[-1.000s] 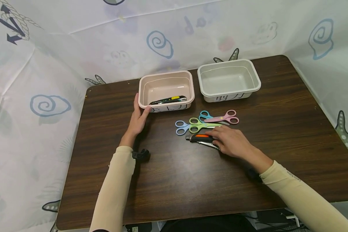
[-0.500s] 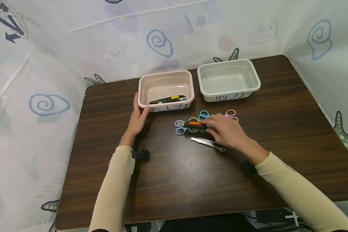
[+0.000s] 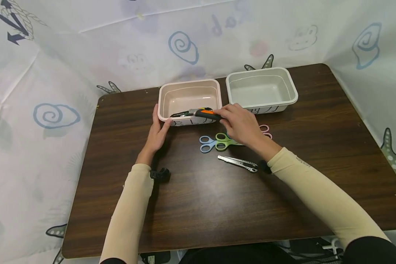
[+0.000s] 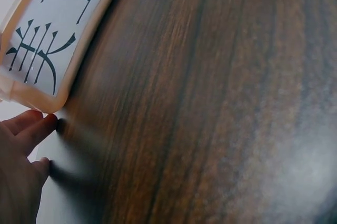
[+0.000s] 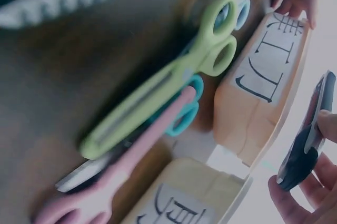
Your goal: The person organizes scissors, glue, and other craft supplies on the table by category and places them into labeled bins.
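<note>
Work seemingly midway: dark cutter [image 3: 179, 114] in upper-centre pink box [image 3: 191, 94], straight-fingered left hand [image 3: 156, 134] against corner, orange-marked cutter [image 3: 205, 114] pinched by right hand [image 3: 240, 123], silver cutter [image 3: 238, 164] and scissors [image 3: 229, 142] outstanding.

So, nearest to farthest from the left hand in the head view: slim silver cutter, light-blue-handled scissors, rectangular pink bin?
1. Pink bin: touching left hand.
2. Light-blue-handled scissors: to its right.
3. Silver cutter: farther right.

open space above gray bin [image 3: 260, 88], scissors [image 3: 230, 142] in front, pink bin [image 3: 189, 96] alongside
</note>
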A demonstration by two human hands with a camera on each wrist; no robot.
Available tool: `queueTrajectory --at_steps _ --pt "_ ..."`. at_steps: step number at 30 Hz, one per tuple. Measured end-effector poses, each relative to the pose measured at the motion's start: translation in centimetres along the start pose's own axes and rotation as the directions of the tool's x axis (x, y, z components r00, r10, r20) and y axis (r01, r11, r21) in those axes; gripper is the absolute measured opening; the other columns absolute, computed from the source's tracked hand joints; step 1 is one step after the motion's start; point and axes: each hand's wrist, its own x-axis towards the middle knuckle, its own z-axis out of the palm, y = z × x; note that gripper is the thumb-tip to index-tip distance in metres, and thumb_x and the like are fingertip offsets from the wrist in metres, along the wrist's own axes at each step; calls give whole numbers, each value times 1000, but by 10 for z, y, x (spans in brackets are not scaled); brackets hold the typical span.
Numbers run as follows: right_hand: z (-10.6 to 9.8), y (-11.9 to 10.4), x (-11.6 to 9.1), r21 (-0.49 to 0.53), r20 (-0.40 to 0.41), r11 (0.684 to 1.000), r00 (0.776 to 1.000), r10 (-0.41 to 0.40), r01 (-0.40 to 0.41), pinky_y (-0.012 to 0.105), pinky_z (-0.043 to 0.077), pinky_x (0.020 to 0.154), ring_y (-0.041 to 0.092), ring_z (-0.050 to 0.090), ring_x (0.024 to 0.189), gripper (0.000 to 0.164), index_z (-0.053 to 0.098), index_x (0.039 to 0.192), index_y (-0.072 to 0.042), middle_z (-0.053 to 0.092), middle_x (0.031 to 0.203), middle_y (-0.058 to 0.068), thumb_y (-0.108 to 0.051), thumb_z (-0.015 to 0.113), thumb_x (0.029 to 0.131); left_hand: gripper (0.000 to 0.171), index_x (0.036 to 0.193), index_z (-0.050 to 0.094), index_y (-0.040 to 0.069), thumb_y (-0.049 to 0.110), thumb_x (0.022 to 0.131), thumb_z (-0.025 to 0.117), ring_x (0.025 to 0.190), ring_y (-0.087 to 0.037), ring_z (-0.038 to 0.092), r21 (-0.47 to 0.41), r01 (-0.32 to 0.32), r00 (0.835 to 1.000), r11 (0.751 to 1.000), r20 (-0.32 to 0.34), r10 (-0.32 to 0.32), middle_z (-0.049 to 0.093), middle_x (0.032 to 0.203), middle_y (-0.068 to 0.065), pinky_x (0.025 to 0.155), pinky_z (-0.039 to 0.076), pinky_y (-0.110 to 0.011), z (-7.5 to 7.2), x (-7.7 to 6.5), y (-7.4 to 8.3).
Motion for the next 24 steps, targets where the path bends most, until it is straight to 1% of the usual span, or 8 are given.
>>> queueTrajectory --at_steps 1,2,5,9,12,16,20,24 --pt "0 -1 5 -14 7 1000 1000 -1 1 40 47 70 25 56 97 34 66 127 -19 64 116 2 -12 64 94 76 158 4 9 14 101 54 140 -40 31 1 0 1000 1000 0 0 25 156 -24 112 22 -51 0 0 0" --pt "2 -1 10 -29 19 1000 1000 -1 1 40 47 71 25 56 97 34 66 128 -19 64 115 2 -12 63 94 76 158 4 8 13 101 54 140 -40 31 2 1 1000 1000 1 -1 25 156 -24 112 22 -50 0 0 1" --pt "6 -3 24 -59 70 998 998 -2 7 41 46 77 27 54 102 34 65 129 -18 63 116 4 -12 61 96 77 157 3 6 10 100 54 140 -40 31 5 4 1000 1000 1 -4 25 156 -25 112 23 -49 -2 0 4" --pt "12 -5 39 -90 146 996 989 6 7 44 44 83 28 52 107 35 63 131 -17 62 118 5 -11 58 96 76 157 2 5 11 100 53 139 -41 31 -8 1 1000 1000 3 -1 25 156 -25 113 22 -49 -2 1 0" --pt "15 -6 48 -106 198 994 980 19 2 45 43 86 30 51 107 36 62 131 -17 62 119 6 -10 57 96 76 158 2 11 17 101 53 141 -37 30 -3 -1 1000 1000 -2 1 25 158 -20 113 21 -49 1 5 -14" --pt "18 -9 59 -109 264 994 964 13 17 46 41 90 32 51 110 35 63 130 -16 61 119 9 -10 56 97 78 159 2 23 28 101 54 141 -28 32 38 18 1000 999 -23 -18 27 159 -11 113 21 -48 3 7 -33" --pt "21 -10 66 -102 324 995 946 16 18 46 40 91 32 51 111 33 63 129 -17 62 120 9 -11 56 98 78 159 2 28 35 101 55 140 -23 32 52 26 999 998 -30 -24 28 158 -8 113 22 -45 4 7 -36" --pt "27 -9 72 -78 347 997 938 2 26 44 41 92 31 53 108 31 65 127 -16 65 118 9 -10 53 99 77 158 3 31 35 101 55 140 -19 31 47 16 999 999 -33 -14 27 159 -6 113 22 -44 5 7 -36"
